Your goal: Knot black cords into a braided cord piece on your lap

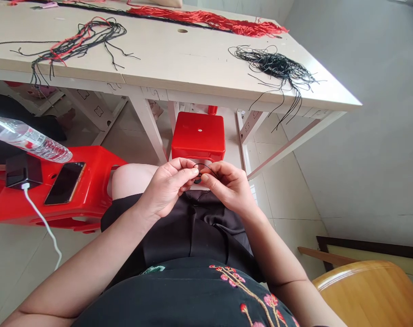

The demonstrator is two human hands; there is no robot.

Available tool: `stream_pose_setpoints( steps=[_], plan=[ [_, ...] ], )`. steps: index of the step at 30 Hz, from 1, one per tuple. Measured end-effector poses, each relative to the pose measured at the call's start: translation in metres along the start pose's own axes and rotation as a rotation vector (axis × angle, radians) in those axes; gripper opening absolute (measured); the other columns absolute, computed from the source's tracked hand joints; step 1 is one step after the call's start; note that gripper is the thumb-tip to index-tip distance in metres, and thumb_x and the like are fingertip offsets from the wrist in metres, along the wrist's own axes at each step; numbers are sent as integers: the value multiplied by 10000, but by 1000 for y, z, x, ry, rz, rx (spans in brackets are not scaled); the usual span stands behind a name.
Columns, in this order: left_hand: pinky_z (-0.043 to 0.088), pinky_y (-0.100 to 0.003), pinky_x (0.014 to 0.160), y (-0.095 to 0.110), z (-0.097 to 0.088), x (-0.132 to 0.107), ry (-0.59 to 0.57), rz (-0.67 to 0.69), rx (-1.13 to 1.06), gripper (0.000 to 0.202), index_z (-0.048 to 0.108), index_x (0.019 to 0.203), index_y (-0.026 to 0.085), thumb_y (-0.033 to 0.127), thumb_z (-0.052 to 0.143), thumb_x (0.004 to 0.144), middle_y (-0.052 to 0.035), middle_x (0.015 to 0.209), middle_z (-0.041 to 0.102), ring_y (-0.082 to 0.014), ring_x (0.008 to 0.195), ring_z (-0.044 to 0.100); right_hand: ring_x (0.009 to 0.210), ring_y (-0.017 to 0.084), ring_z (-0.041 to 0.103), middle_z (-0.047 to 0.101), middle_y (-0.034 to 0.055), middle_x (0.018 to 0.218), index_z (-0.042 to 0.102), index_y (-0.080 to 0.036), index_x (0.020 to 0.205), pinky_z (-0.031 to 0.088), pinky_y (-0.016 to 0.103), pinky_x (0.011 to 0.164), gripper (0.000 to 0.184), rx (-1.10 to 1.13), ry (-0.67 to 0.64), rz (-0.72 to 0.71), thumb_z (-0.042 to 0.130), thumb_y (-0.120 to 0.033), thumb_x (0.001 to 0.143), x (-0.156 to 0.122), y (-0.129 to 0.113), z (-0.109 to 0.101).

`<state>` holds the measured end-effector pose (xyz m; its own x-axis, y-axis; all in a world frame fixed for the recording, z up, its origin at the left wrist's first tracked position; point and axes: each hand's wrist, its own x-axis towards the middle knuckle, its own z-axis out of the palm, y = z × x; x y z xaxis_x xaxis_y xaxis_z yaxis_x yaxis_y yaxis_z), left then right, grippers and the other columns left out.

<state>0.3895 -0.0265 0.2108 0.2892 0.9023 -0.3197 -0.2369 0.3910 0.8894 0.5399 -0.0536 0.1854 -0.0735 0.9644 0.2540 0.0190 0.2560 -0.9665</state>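
embroidered black top (192,295): nearest the camera, on the person's front.
left hand (167,188): thumb and fingertips pressed together, pinching a thin black cord (206,165).
right hand (230,188): fingertips pinching the same cord, just beside the left hand.
cord position: between both hands, above the lap, in front of a red plastic stool (197,136).
step in hand: close fingerwork on one cord; any knot is too small to tell.
next move calls for: steady fingertip control.
on the desk (158,50): loose black cord bundle (274,66), red cord bundle (206,18).
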Motion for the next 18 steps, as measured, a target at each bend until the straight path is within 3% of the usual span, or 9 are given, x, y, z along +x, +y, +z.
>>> stream_pose_setpoints(
  steps=[7, 11, 14, 18],
  plan=[
    [339, -146, 470, 0, -1, 0, 20, 10, 7, 178, 607, 723, 149, 206, 749, 633, 37, 585, 568, -36, 509, 469, 585, 84, 514, 600, -8, 656, 592, -179, 772, 424, 210, 546, 66, -530, 136, -451, 572, -187, 835, 1, 5, 3],
    [369, -158, 490, -1, 0, 1, 31, 41, 23, 213, 611, 715, 143, 220, 777, 605, 32, 613, 589, -42, 525, 495, 560, 84, 484, 562, -15, 611, 580, -174, 772, 398, 204, 532, 89, -685, 175, -575, 546, -186, 854, 2, 11, 4],
    [426, -178, 567, -4, 1, 2, 1, 103, 55, 230, 618, 727, 148, 255, 788, 615, 18, 672, 621, -68, 612, 561, 562, 83, 484, 557, -16, 599, 565, -174, 711, 381, 197, 534, 143, -743, 197, -486, 532, -190, 849, 1, 7, 6],
    [447, -204, 627, -9, 0, 3, -36, 149, 126, 228, 640, 800, 163, 304, 760, 666, 3, 735, 643, -92, 687, 590, 525, 69, 443, 527, -37, 570, 553, -174, 651, 343, 187, 508, 189, -584, 143, -105, 551, -237, 830, -1, -5, 7]
  ],
)
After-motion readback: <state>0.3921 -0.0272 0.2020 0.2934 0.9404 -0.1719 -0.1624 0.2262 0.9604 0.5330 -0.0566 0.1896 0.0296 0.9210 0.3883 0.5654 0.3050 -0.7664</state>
